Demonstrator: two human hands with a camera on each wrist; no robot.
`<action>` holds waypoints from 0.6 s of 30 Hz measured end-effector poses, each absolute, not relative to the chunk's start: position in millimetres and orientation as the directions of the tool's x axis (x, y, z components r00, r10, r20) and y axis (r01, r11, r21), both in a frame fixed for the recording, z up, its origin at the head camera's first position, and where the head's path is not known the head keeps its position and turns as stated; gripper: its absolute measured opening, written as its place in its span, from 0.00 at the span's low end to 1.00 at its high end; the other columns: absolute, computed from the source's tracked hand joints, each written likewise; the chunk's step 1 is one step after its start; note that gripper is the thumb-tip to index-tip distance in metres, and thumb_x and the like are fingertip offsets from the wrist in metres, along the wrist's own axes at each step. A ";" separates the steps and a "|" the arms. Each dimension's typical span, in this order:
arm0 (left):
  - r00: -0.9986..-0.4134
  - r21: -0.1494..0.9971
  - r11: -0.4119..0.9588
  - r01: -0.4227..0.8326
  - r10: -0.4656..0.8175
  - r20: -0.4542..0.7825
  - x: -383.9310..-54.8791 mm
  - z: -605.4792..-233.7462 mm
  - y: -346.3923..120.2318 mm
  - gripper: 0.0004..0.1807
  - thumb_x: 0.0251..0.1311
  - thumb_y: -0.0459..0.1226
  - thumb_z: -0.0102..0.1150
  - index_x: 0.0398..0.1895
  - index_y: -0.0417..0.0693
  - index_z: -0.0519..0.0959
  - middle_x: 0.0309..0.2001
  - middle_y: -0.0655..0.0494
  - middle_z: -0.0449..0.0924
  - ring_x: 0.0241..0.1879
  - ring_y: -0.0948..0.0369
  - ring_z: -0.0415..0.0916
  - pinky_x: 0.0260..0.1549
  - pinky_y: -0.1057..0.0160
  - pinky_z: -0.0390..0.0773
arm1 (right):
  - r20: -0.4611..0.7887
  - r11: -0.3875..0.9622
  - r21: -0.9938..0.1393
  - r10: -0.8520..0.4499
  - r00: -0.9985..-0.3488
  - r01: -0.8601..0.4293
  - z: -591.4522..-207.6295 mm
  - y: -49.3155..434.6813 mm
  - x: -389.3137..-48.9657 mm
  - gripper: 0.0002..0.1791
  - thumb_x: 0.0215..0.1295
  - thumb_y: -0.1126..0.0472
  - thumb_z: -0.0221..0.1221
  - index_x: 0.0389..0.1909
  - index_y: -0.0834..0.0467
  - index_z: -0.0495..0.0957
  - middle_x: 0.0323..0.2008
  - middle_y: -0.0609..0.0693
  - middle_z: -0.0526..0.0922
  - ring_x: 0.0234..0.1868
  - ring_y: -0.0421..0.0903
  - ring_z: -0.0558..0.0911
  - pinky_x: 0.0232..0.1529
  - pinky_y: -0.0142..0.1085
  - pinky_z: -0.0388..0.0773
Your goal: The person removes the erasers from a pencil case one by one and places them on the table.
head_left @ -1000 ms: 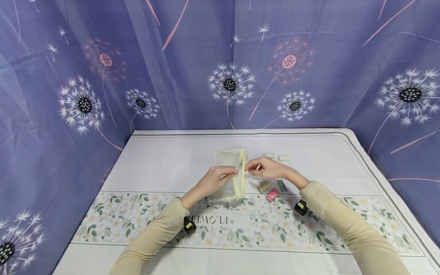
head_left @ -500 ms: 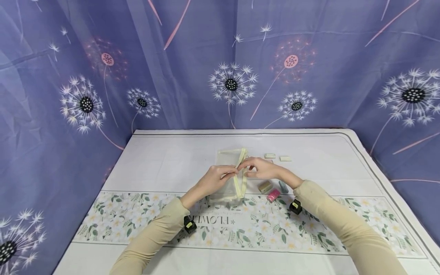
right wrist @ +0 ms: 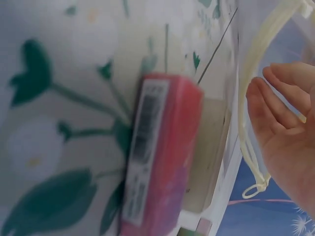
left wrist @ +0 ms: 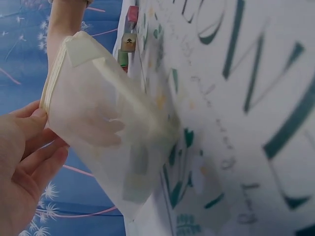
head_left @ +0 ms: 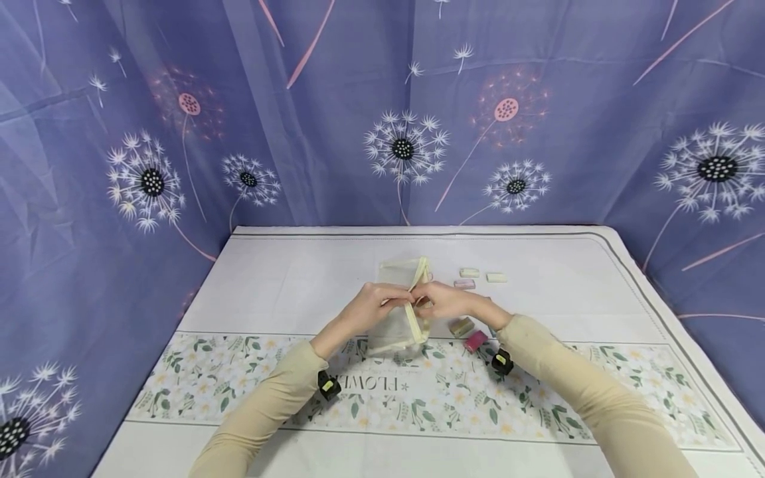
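A translucent pouch (head_left: pixel 391 328) with pale-yellow edging and a zip lies on the table in front of me in the head view. My left hand (head_left: pixel 378 305) pinches the zip edge between thumb and fingers. At the mouth of the pouch is my right hand (head_left: pixel 445 300), its fingers by the zip strip. The left wrist view shows the right hand (left wrist: pixel 98 118) dimly through the pouch wall; whether it is inside or behind is unclear. In the right wrist view its fingers are slightly bent beside the strip, with a small pull loop (right wrist: pixel 256 189) below. Nothing held shows there.
Near the right hand lie small eraser-like blocks: a pink one (head_left: pixel 475 341), an olive one (head_left: pixel 462 326), a lilac one (head_left: pixel 464 284) and two pale ones (head_left: pixel 469 273). A teal one is mostly hidden by the right wrist. A floral cloth (head_left: pixel 239 392) covers the table.
My right hand has moved left from beside the pouch to its zip opening, meeting the left hand. The left hand keeps its pinch on the edge. The blocks have stayed put.
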State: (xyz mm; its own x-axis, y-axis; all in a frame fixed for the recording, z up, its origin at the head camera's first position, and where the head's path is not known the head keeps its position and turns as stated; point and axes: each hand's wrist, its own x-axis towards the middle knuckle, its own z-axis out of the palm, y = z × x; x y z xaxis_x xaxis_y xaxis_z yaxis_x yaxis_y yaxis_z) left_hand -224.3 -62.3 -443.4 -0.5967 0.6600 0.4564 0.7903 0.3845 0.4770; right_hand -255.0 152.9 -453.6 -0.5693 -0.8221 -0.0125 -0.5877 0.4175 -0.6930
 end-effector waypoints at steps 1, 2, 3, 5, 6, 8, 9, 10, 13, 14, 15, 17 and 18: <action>-0.600 0.482 0.385 0.787 0.661 0.451 -224.4 -442.2 -62.1 0.11 0.57 0.35 0.57 0.43 0.49 0.82 0.45 0.55 0.83 0.46 0.63 0.80 0.45 0.75 0.78 | -0.021 0.418 -0.700 -0.822 -0.569 -0.579 -453.3 151.2 -254.8 0.15 0.58 0.71 0.52 0.46 0.65 0.76 0.43 0.55 0.79 0.47 0.48 0.79 0.51 0.36 0.79; -0.604 0.488 0.386 0.783 0.662 0.444 -224.7 -440.8 -62.2 0.11 0.57 0.35 0.57 0.43 0.49 0.82 0.45 0.55 0.83 0.46 0.63 0.80 0.45 0.76 0.78 | -0.028 0.417 -0.704 -0.825 -0.565 -0.574 -453.4 149.5 -255.1 0.15 0.57 0.71 0.52 0.46 0.66 0.76 0.43 0.56 0.80 0.46 0.48 0.80 0.51 0.36 0.79; -0.608 0.497 0.386 0.777 0.663 0.435 -224.8 -439.2 -62.5 0.11 0.57 0.35 0.57 0.43 0.49 0.82 0.45 0.55 0.83 0.46 0.63 0.80 0.44 0.76 0.78 | -0.037 0.420 -0.705 -0.826 -0.562 -0.571 -453.5 147.9 -255.4 0.15 0.56 0.72 0.52 0.46 0.67 0.76 0.42 0.56 0.80 0.46 0.48 0.80 0.50 0.35 0.80; -0.614 0.507 0.388 0.770 0.666 0.424 -225.2 -436.2 -63.6 0.12 0.56 0.34 0.58 0.43 0.50 0.82 0.46 0.55 0.83 0.46 0.62 0.80 0.43 0.77 0.78 | -0.056 0.420 -0.717 -0.831 -0.554 -0.556 -453.5 145.1 -256.3 0.17 0.55 0.73 0.52 0.48 0.68 0.74 0.41 0.56 0.81 0.45 0.47 0.81 0.50 0.34 0.80; -0.614 0.510 0.387 0.769 0.668 0.419 -225.7 -435.2 -64.0 0.12 0.56 0.34 0.58 0.43 0.50 0.82 0.46 0.55 0.83 0.45 0.63 0.80 0.42 0.77 0.78 | -0.066 0.420 -0.721 -0.833 -0.549 -0.551 -453.4 144.2 -256.6 0.19 0.54 0.73 0.52 0.49 0.68 0.74 0.42 0.56 0.81 0.45 0.46 0.80 0.50 0.33 0.79; -0.609 0.508 0.382 0.772 0.673 0.420 -226.6 -433.5 -65.0 0.11 0.56 0.34 0.58 0.43 0.50 0.82 0.45 0.53 0.83 0.44 0.62 0.81 0.41 0.77 0.78 | -0.086 0.421 -0.729 -0.838 -0.539 -0.540 -453.5 142.9 -257.0 0.21 0.53 0.73 0.52 0.52 0.68 0.72 0.41 0.55 0.81 0.44 0.44 0.80 0.49 0.32 0.79; -0.606 0.506 0.379 0.775 0.674 0.424 -226.9 -433.2 -65.3 0.11 0.56 0.34 0.57 0.43 0.50 0.82 0.45 0.53 0.83 0.44 0.62 0.81 0.40 0.78 0.79 | -0.096 0.424 -0.732 -0.839 -0.536 -0.534 -453.5 142.6 -256.9 0.22 0.54 0.73 0.52 0.53 0.67 0.71 0.40 0.54 0.81 0.43 0.44 0.80 0.47 0.31 0.80; -0.600 0.496 0.378 0.781 0.674 0.430 -227.3 -433.3 -65.4 0.11 0.57 0.34 0.57 0.43 0.50 0.83 0.45 0.53 0.83 0.44 0.62 0.81 0.40 0.78 0.78 | -0.104 0.421 -0.740 -0.842 -0.529 -0.524 -453.3 142.3 -256.4 0.24 0.54 0.74 0.52 0.55 0.67 0.69 0.40 0.54 0.80 0.43 0.44 0.80 0.47 0.31 0.80; -0.589 0.484 0.373 0.792 0.675 0.444 -228.5 -433.4 -65.9 0.11 0.57 0.34 0.57 0.42 0.50 0.83 0.44 0.53 0.83 0.44 0.62 0.81 0.42 0.78 0.78 | -0.112 0.422 -0.737 -0.847 -0.520 -0.529 -454.9 141.3 -255.8 0.29 0.51 0.75 0.51 0.59 0.67 0.66 0.39 0.54 0.80 0.38 0.41 0.80 0.42 0.30 0.80; -0.589 0.482 0.374 0.792 0.675 0.445 -228.9 -433.4 -66.3 0.10 0.57 0.34 0.57 0.42 0.50 0.83 0.44 0.54 0.83 0.44 0.62 0.81 0.43 0.78 0.78 | -0.114 0.423 -0.734 -0.848 -0.517 -0.531 -455.6 140.8 -255.6 0.31 0.51 0.76 0.51 0.60 0.66 0.64 0.40 0.53 0.80 0.38 0.40 0.79 0.40 0.29 0.80; -0.586 0.477 0.374 0.795 0.674 0.449 -229.2 -433.1 -66.5 0.10 0.57 0.34 0.57 0.41 0.50 0.83 0.44 0.54 0.83 0.45 0.62 0.80 0.44 0.77 0.78 | -0.112 0.418 -0.736 -0.851 -0.513 -0.532 -456.1 140.2 -255.3 0.31 0.50 0.76 0.51 0.61 0.66 0.64 0.38 0.53 0.80 0.35 0.39 0.78 0.38 0.28 0.80; -0.589 0.488 0.369 0.791 0.673 0.448 -229.5 -432.5 -67.7 0.10 0.57 0.34 0.58 0.41 0.50 0.83 0.44 0.53 0.83 0.44 0.61 0.81 0.43 0.76 0.78 | -0.109 0.421 -0.726 -0.851 -0.514 -0.544 -458.2 138.7 -255.3 0.32 0.49 0.76 0.51 0.60 0.66 0.64 0.32 0.51 0.78 0.28 0.36 0.75 0.31 0.26 0.77; -0.593 0.497 0.366 0.787 0.671 0.445 -229.8 -432.2 -68.5 0.10 0.56 0.34 0.58 0.41 0.50 0.83 0.44 0.52 0.83 0.44 0.61 0.81 0.43 0.76 0.79 | -0.111 0.426 -0.720 -0.850 -0.514 -0.549 -458.9 138.1 -255.1 0.31 0.49 0.75 0.51 0.59 0.65 0.65 0.28 0.49 0.77 0.24 0.35 0.73 0.27 0.25 0.74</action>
State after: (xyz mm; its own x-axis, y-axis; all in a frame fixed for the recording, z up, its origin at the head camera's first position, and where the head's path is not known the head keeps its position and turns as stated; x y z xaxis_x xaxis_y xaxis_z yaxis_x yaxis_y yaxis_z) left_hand -229.8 -68.5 -432.2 -0.5928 0.6714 0.4447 0.7869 0.3656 0.4971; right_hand -255.1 138.1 -458.9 -0.5142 -0.8504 -0.1113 -0.5486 0.4258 -0.7196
